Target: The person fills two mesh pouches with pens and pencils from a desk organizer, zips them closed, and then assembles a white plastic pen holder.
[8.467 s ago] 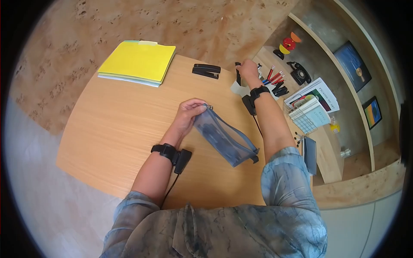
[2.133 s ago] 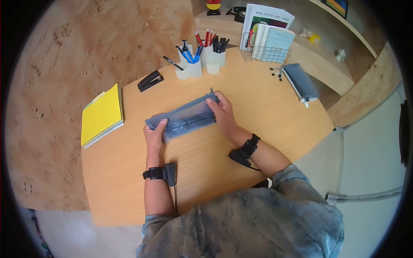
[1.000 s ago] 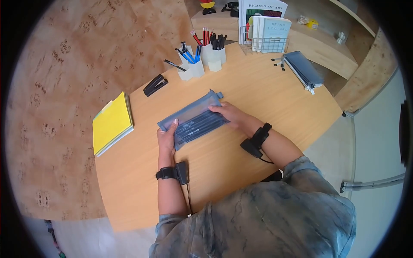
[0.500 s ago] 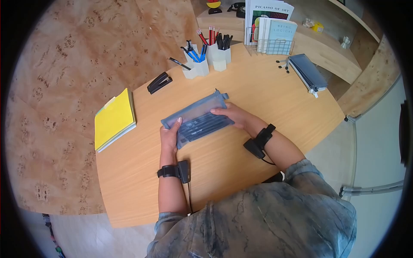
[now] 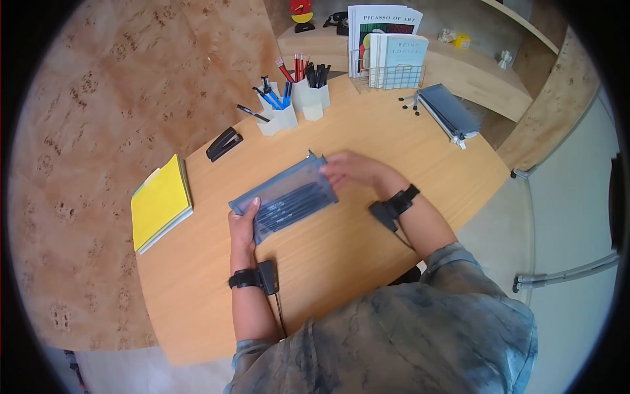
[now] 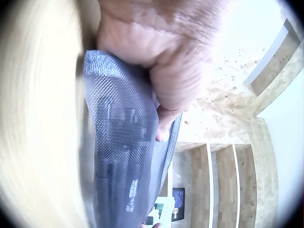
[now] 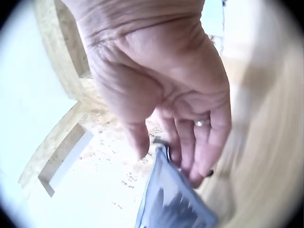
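A blue-grey mesh zip pencil case [image 5: 279, 184] is held tilted over the desk, with several dark pens [image 5: 289, 205] showing through it. My left hand [image 5: 243, 226] grips its left end, thumb on the near face and fingers hidden behind. At the other end, my right hand [image 5: 357, 169] is blurred, its fingertips right at the upper corner. In the right wrist view the right thumb [image 7: 138, 140] stands apart from the fingers, with the case's narrow end [image 7: 161, 147] between them. The left wrist view shows the mesh side [image 6: 121, 128] close up under the left hand [image 6: 161, 42].
White pen holders [image 5: 282, 119] with blue, red and black pens stand at the back. A black stapler [image 5: 224, 144] and yellow folder [image 5: 161, 200] lie to the left. Another dark case [image 5: 448, 108] lies right, near a wire rack [image 5: 400, 77] of books.
Earlier the right hand was at the pen holders; later both hands gripped the case's ends. Now the right hand has loosened from the near face and shifted to the right corner.
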`<action>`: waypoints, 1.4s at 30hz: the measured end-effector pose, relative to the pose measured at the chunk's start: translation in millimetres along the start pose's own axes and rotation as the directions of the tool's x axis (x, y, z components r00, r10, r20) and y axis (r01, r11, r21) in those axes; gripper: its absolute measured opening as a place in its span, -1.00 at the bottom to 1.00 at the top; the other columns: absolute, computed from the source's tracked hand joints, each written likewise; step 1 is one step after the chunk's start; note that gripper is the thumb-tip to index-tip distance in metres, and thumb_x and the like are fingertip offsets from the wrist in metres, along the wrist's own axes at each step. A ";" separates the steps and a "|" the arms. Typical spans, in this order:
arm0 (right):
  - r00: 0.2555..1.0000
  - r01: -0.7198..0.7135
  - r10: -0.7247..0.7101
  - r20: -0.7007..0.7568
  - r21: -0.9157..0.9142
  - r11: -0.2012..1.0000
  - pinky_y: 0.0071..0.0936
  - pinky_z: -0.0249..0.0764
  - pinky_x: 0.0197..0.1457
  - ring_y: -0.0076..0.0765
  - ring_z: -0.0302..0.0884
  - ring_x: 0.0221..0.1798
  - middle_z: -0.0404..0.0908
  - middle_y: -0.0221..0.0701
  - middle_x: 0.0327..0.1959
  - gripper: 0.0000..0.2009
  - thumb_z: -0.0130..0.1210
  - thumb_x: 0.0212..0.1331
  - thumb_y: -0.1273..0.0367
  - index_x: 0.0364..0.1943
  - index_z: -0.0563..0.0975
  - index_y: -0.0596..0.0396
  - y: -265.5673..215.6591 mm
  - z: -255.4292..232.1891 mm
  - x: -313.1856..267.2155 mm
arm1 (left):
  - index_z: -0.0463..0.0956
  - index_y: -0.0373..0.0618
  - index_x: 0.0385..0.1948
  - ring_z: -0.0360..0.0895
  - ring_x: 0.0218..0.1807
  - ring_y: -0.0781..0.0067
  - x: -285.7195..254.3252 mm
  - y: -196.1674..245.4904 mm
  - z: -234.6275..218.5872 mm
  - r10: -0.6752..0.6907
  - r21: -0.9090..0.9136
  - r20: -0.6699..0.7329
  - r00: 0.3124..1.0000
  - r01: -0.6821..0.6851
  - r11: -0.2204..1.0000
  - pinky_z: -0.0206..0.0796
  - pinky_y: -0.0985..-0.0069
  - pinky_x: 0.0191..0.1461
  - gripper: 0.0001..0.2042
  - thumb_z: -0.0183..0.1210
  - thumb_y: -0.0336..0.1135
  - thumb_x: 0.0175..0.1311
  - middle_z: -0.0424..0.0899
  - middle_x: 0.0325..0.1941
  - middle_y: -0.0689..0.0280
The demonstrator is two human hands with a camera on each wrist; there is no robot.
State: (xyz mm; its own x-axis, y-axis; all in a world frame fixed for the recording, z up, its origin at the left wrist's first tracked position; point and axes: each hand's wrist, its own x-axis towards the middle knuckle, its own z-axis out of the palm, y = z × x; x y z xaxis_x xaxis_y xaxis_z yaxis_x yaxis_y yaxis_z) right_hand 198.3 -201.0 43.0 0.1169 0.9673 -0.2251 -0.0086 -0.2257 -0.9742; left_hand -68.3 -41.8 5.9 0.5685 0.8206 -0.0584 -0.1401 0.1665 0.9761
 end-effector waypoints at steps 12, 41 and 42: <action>0.070 -0.860 -0.162 -0.984 -0.142 0.489 -0.07 0.21 0.31 0.03 0.26 0.29 0.35 -0.10 0.22 -0.31 0.18 0.00 -0.02 0.22 0.29 -0.05 -9.1 -265.2 -128.1 | 0.56 -0.21 -0.26 0.58 -0.27 0.48 2.4 0.5 -1.6 -0.014 0.025 -0.012 1.000 0.014 1.000 0.42 0.52 -0.14 -0.84 0.24 -0.41 0.16 0.67 -0.27 0.28; 0.950 0.271 -0.253 0.185 -0.889 0.369 0.05 0.12 0.31 -0.01 -0.07 0.44 -0.04 -0.11 0.41 -0.27 0.05 0.16 0.05 0.34 0.06 0.05 8.0 94.0 1.3 | 0.57 -0.25 -0.29 0.59 -0.29 0.47 -35.9 102.4 38.4 0.267 -0.230 0.018 0.963 -0.256 0.939 0.44 0.55 -0.14 -0.82 0.25 -0.34 0.17 0.67 -0.33 0.20; 0.925 0.353 -0.281 0.256 -0.855 0.381 0.00 0.15 0.31 -0.02 -0.01 0.42 0.03 -0.10 0.39 -0.32 0.05 0.17 0.10 0.33 0.10 0.07 11.8 96.3 15.6 | 0.58 -0.25 -0.31 0.59 -0.30 0.46 -37.4 105.2 34.2 0.273 -0.213 0.012 0.962 -0.265 0.940 0.44 0.55 -0.14 -0.83 0.25 -0.34 0.17 0.68 -0.34 0.19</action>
State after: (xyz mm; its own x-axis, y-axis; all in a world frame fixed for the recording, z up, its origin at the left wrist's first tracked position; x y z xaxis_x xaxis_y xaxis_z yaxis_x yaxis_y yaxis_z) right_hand 104.3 -177.5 26.2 -0.1441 0.9877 0.0607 0.8867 0.1561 -0.4351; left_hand -76.6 -73.7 118.0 0.5183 0.8282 0.2133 -0.4551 0.0559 0.8887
